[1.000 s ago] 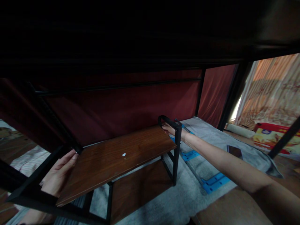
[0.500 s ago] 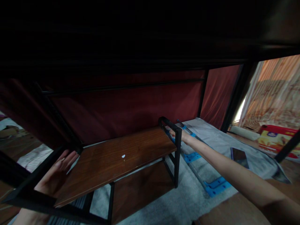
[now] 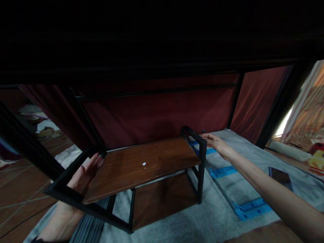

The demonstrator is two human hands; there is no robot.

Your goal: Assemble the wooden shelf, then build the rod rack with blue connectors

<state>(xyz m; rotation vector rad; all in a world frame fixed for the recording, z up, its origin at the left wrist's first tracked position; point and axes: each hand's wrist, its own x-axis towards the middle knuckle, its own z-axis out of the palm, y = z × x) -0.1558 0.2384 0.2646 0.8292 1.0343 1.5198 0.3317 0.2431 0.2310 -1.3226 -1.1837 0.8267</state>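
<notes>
Standing on a grey cloth (image 3: 187,222) is a small two-tier shelf (image 3: 154,168) with brown wood-look boards and a black metal frame. A small white mark shows on its upper board. My left hand (image 3: 84,177) reaches through the frame's left end, its fingers stretched and apart beside the board's left edge; whether it touches the frame I cannot tell. At the opposite end, my right hand (image 3: 215,141) is just outside the right side frame (image 3: 202,168), fingers extended with nothing in them. Its fingertips are near the frame's upper bar.
A dark surface (image 3: 162,40) spans overhead, with black posts and dark red panels (image 3: 162,114) behind the shelf. Blue plastic pieces (image 3: 253,208) with rods and a phone (image 3: 280,177) lie on the cloth at right. Grey tubes (image 3: 92,224) lie below my left hand.
My right hand has come away from inside the right frame to its outer side, fingers straightened. The view has swung left, so the shelf appears further right. My left hand stays at the left end.
</notes>
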